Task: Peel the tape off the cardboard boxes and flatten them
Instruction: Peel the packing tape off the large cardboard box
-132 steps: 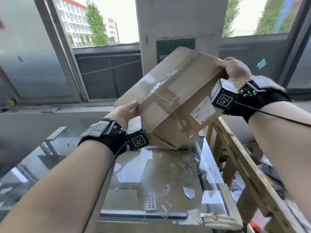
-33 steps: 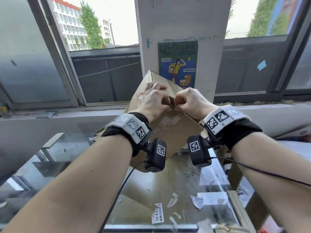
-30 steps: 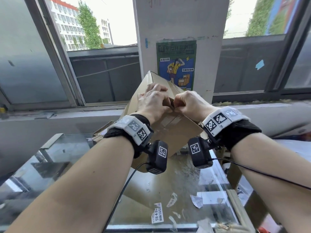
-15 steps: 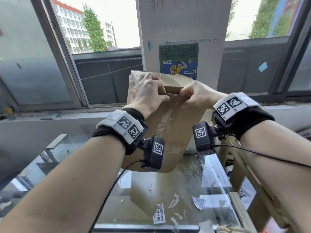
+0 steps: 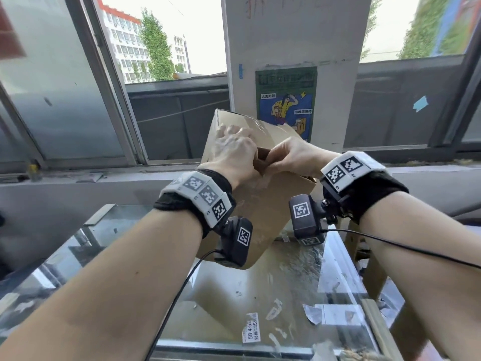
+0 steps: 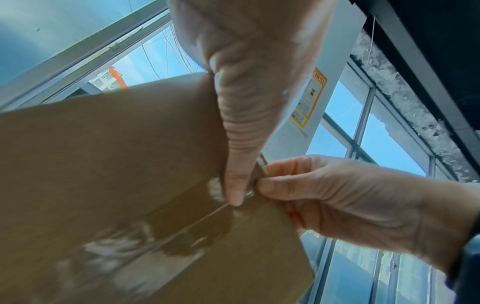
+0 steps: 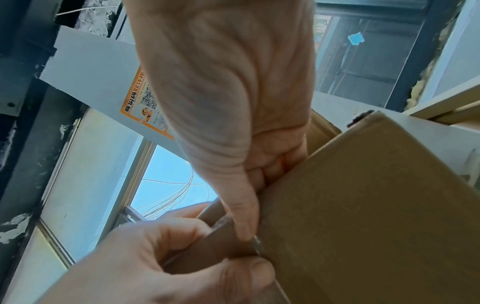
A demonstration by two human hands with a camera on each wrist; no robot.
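A brown cardboard box [image 5: 260, 212] is held tilted above a glass table, one lower corner near the glass. Shiny clear tape [image 5: 251, 123] runs over its top face and along the seam [image 6: 168, 232]. My left hand [image 5: 248, 158] and right hand [image 5: 276, 160] meet at the seam, each curled over a flap edge. A dark gap shows between the flaps. In the left wrist view my left thumb [image 6: 233, 185] presses the box [image 6: 103, 164], facing my right hand [image 6: 337, 195]. In the right wrist view my right hand [image 7: 246, 205] grips the box [image 7: 376, 205], with my left hand [image 7: 155, 257] on the other flap.
The glass table [image 5: 273, 290] below carries torn tape scraps and a printed label [image 5: 253, 332]. A wooden frame [image 5: 374, 272] stands at its right side. Behind the box are a grey sill, windows and a pillar with a poster [image 5: 286, 100].
My hands left the box's opposite corners and came together at the taped seam. The box has tipped more upright, and a gap has opened between the flaps.
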